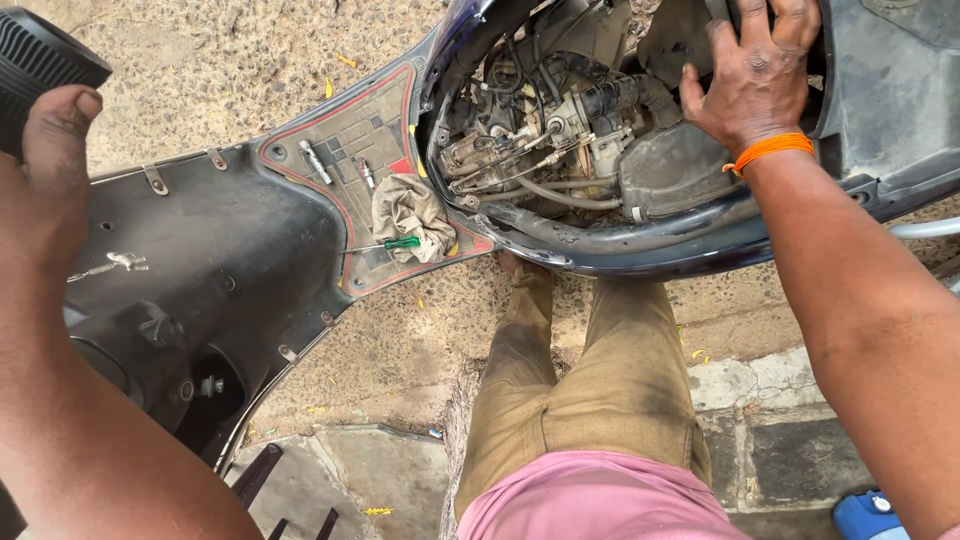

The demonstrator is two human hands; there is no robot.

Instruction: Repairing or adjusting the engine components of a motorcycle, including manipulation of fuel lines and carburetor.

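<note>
A scooter stands below me with its seat section open, so the engine [545, 130] with hoses and cables is bare. My right hand [752, 72], an orange band on its wrist, lies spread on a dark dusty cover at the top right of the engine bay. My left hand [42, 170] is wrapped around the ribbed black handlebar grip [38, 60] at the top left. On the footboard [350, 130] lie a dirty rag [410, 212], a green-handled screwdriver [390, 244] and two small metal tools [318, 162].
The black front panel [220, 260] fills the left side, with clips and a bolt on it. My legs in brown trousers [600, 380] stand beside the scooter on gravel and paving stones. A blue object [868, 516] sits at the bottom right corner.
</note>
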